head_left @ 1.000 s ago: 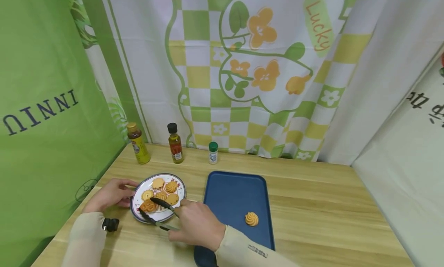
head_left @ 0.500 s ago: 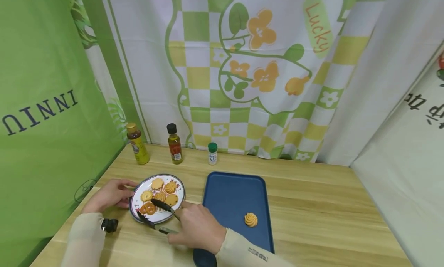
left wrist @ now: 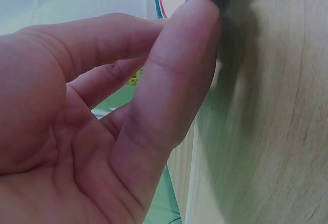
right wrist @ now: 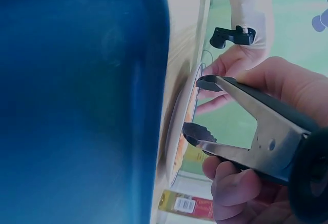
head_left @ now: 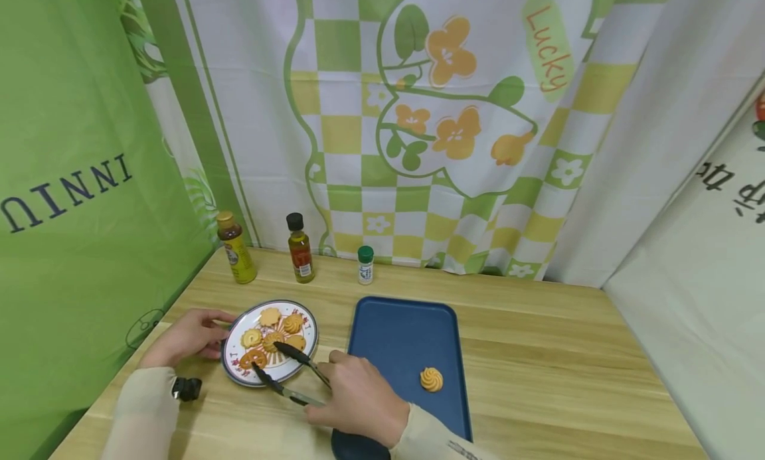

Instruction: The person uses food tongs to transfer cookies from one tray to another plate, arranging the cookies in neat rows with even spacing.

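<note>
My left hand (head_left: 194, 334) holds the left rim of a white plate (head_left: 287, 376) with its thumb and fingers; the left wrist view shows the plate's rim (left wrist: 160, 1) only in part. Several cookies lie on the plate, among them a pretzel-shaped cookie (head_left: 254, 359) near its front left. In my right hand (head_left: 361, 397) I grip a pair of tongs (head_left: 294, 352). Spread apart, the tongs' tips hover over or touch the plate's front right; contact is unclear. From the right wrist, nothing shows between the tongs' black heads (right wrist: 199, 133).
Right of the plate lies a dark blue tray (head_left: 397, 334) bearing one swirled cookie (head_left: 431, 380). Along the back stand a yellow bottle (head_left: 242, 259), an oil bottle (head_left: 301, 254) and a green-capped jar (head_left: 366, 265). Curtains hang behind.
My right hand and the tongs have shifted right, and the tips have come away from the pretzel-shaped cookie, which lies on the plate. My left hand stays at the rim.
</note>
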### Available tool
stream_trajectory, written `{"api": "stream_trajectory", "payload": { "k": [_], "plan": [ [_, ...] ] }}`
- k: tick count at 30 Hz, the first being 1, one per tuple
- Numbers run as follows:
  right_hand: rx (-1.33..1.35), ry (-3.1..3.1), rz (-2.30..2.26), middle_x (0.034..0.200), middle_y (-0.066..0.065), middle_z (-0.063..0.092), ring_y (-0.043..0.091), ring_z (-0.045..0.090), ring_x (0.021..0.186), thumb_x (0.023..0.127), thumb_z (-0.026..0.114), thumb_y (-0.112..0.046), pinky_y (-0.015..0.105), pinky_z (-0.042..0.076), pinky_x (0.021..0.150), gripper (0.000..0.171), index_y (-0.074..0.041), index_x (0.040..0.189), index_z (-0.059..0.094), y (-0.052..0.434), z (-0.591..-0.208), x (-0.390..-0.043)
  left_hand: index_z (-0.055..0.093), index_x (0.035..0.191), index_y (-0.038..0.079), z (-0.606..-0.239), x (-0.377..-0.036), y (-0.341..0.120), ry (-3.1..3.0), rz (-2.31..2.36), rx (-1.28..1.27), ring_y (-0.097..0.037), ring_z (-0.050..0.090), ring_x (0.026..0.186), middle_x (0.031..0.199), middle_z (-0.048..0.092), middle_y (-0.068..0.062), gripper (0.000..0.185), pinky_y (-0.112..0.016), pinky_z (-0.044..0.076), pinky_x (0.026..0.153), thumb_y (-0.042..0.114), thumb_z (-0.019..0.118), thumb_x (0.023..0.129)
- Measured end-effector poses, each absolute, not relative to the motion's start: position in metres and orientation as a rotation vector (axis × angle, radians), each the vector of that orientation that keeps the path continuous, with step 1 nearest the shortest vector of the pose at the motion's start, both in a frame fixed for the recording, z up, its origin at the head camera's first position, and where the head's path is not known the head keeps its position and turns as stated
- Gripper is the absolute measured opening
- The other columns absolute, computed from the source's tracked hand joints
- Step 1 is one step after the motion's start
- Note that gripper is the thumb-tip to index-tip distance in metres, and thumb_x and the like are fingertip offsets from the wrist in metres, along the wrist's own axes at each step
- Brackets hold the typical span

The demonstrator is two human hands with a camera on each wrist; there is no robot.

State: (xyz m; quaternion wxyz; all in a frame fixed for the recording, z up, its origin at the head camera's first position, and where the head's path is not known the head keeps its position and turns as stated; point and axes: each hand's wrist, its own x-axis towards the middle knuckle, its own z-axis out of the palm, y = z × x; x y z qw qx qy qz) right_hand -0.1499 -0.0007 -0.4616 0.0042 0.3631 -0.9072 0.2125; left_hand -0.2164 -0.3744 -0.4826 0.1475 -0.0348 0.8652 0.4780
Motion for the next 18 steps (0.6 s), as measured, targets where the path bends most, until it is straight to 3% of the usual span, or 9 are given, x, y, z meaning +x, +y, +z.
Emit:
{"api": "stream_trajectory", "payload": {
  "k": [5, 14, 18],
  "plan": [
    [1.096, -2.857, 0.676, 0.078, -0.012, 0.047, 0.002, 0.036, 0.059, 0.086, 0.088, -0.040, 0.016, 0.030, 0.047, 0.035, -0.013, 0.109, 0.084, 0.012, -0.463, -0.147, 0.050, 0.154, -0.019, -0.483, -0.215, -0.375, 2.485, 1.379, -0.113, -0.018, 0.074, 0.079, 0.116, 0.070, -0.028, 0.049, -0.031, 0.072, 0.071, -0.002, 0.061, 0.109],
    [1.003, -2.902, 0.734, 0.097, -0.002, 0.069, 0.001, 0.045, 0.063, 0.090, 0.089, -0.040, 0.017, 0.041, 0.053, 0.050, -0.008, 0.128, 0.083, 0.045, -0.463, -0.142, 0.051, 0.154, -0.017, -0.480, -0.214, -0.373, 2.485, 1.376, -0.135, -0.019, 0.074, 0.081, 0.118, 0.069, -0.028, 0.049, -0.031, 0.072, 0.072, -0.001, 0.061, 0.109],
    [0.933, -2.916, 0.756, 0.097, -0.002, 0.068, 0.002, 0.047, 0.066, 0.090, 0.089, -0.041, 0.018, 0.044, 0.056, 0.052, -0.006, 0.128, 0.082, 0.066, -0.462, -0.141, 0.051, 0.155, -0.017, -0.480, -0.215, -0.372, 2.489, 1.367, -0.145, -0.019, 0.074, 0.081, 0.118, 0.069, -0.028, 0.049, -0.031, 0.071, 0.072, -0.002, 0.060, 0.109]
  ]
}}
